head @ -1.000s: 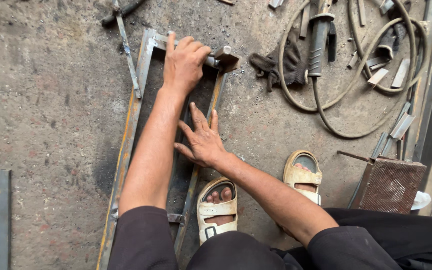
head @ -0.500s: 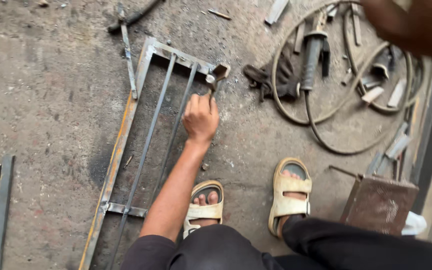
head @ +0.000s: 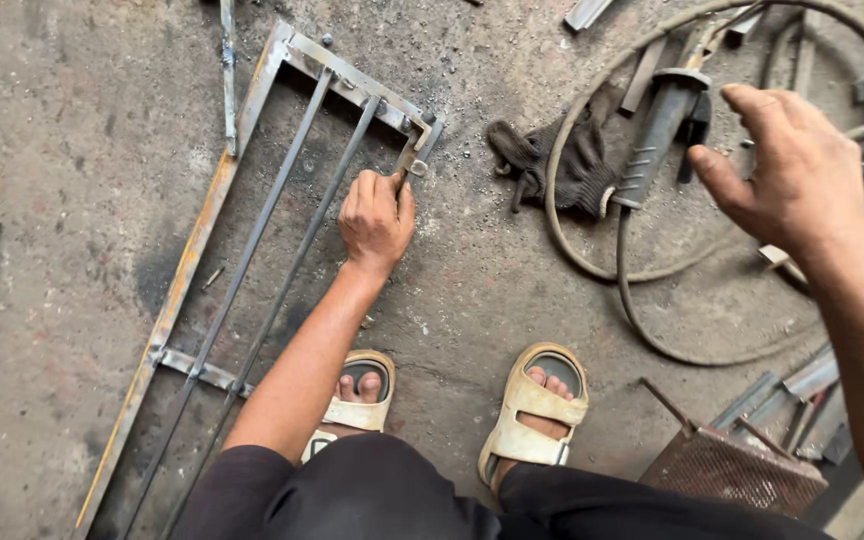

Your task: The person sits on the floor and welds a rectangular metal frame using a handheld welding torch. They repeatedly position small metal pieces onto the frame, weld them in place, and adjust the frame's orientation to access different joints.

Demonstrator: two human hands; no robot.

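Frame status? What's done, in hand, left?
Done: frame with left rail, top bar and two rods lies assembled. In hand: left hand grips a small piece at the top-right corner; right hand, open, hovers near the cabled tool. Left: no right rail visible; joints unclear.

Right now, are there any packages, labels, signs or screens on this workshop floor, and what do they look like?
None in view: no package, label, sign or screen.
What is there: a grey steel frame on the concrete floor, gripped at its right side by the left hand.
A dark welding holder with coiled cable beside a dark glove, under the right hand.
A rusty mesh box at lower right.
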